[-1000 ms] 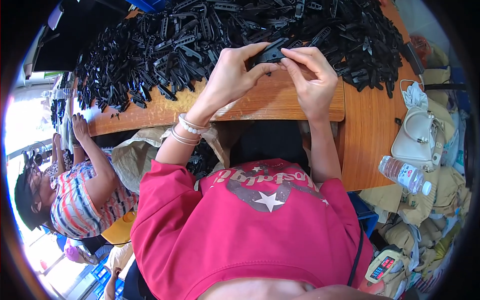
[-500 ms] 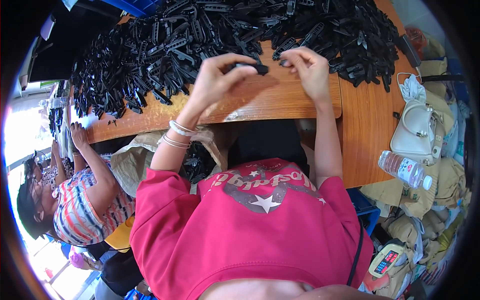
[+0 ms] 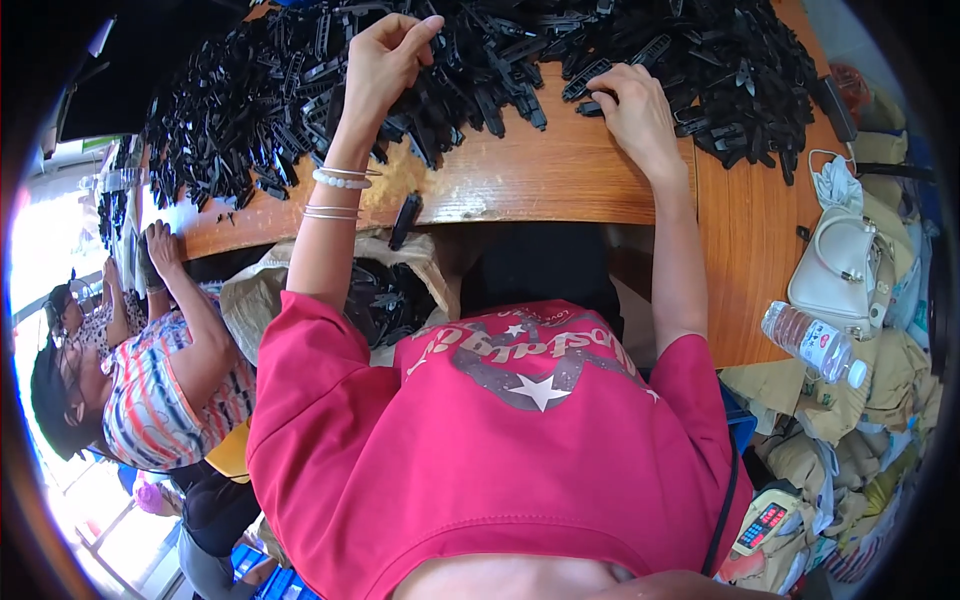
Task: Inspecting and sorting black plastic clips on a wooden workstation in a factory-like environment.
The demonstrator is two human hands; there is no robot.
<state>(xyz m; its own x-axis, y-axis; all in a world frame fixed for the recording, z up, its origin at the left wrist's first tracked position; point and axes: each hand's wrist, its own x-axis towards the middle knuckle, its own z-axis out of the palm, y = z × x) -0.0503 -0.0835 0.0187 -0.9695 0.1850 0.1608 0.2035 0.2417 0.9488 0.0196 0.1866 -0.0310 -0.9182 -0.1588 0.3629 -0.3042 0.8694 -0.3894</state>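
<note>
My left hand (image 3: 385, 62) is raised over the heap of black plastic parts (image 3: 260, 110), its thumb stretched out and its other fingers loosely bent, with no part visible in it. Nearer to me, a single black plastic part (image 3: 405, 221) hangs in the air at the table's front edge, above the mouth of a woven sack (image 3: 432, 275). My right hand (image 3: 637, 112) rests at the near edge of the heap, thumb and forefinger pinched on a slotted black plastic part (image 3: 583, 82). Its fingertips partly cover that part.
More black parts lie inside the sack beside my lap. On the right are a white handbag (image 3: 828, 268), a water bottle (image 3: 812, 340), a dark box-shaped adapter (image 3: 836, 108) and a calculator-like device (image 3: 766, 522). Another person (image 3: 165, 385) sits at the left by the table.
My left hand has let go of a black part, now in the air above the sack, and moved up and left over the heap. My right hand has shifted slightly up to the heap's edge.
</note>
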